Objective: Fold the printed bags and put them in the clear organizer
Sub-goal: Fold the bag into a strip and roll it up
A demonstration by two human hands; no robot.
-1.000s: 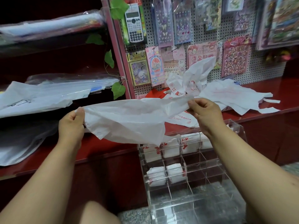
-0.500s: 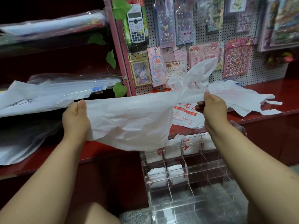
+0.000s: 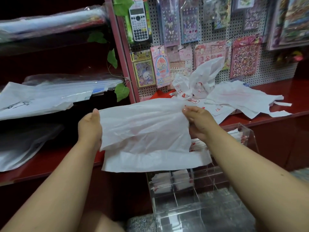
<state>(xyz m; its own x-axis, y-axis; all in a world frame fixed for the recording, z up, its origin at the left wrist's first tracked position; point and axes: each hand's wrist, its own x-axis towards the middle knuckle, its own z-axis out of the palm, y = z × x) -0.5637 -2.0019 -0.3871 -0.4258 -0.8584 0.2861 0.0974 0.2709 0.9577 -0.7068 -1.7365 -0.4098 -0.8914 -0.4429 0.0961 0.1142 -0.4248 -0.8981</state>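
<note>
Single head-worn view, angled forward and down, close over the hands, facing the red shelf (image 3: 270, 118)

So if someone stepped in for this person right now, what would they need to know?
Left hand: grips the left edge of the bag.
Right hand: pinches the bag's right edge; the bag is held in the air in front of the shelf, partly folded over.
Organizer: stands below the bag; a few folded bags already sit in its upper compartments, the lower ones look empty.
Pile: more unfolded printed bags lie on the shelf behind.
Left: finish folding this bag, put it in the organizer, then work through the pile.
</note>
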